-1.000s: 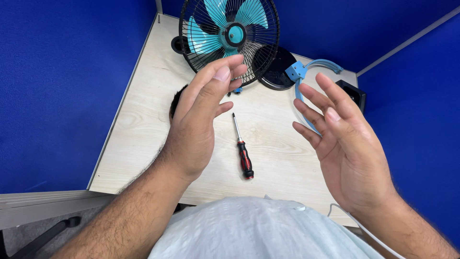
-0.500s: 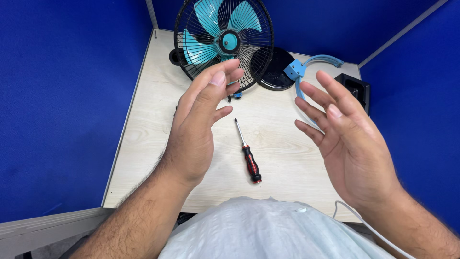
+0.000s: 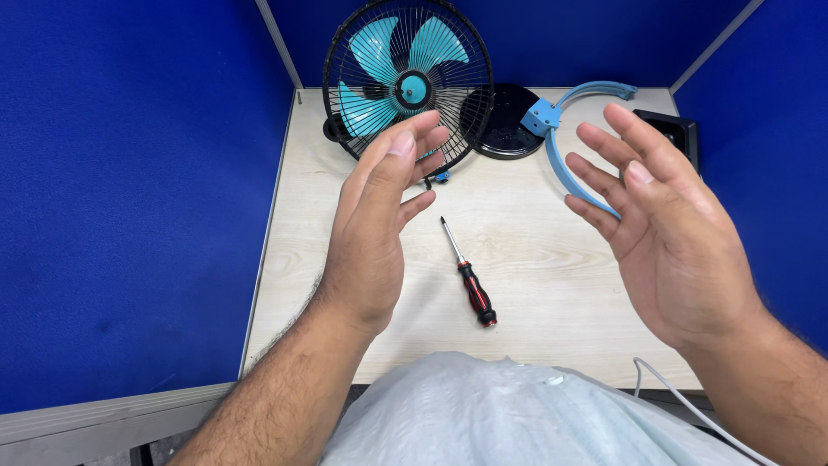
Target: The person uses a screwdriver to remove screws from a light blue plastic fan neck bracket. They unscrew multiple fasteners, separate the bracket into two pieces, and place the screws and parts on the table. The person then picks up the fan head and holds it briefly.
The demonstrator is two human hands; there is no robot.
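Note:
My left hand (image 3: 375, 229) and my right hand (image 3: 668, 229) are raised above a light wooden desk (image 3: 535, 285), palms facing each other, fingers apart, holding nothing. Between them on the desk lies a screwdriver (image 3: 467, 273) with a red and black handle, tip pointing away from me. At the back stands a small fan (image 3: 405, 86) with a black wire cage and turquoise blades, just beyond my left fingertips. A blue curved bracket (image 3: 556, 138) lies behind my right fingers, next to a round black base (image 3: 504, 121).
Blue partition walls close the desk on the left, back and right. A black box (image 3: 668, 129) sits at the far right corner. A white cable (image 3: 681, 397) hangs off the near right edge. My light-coloured shirt (image 3: 509, 414) covers the near edge.
Both hands stay raised and apart in the same pose. The view has shifted, so the desk and fan sit a little further right and more of the fan shows.

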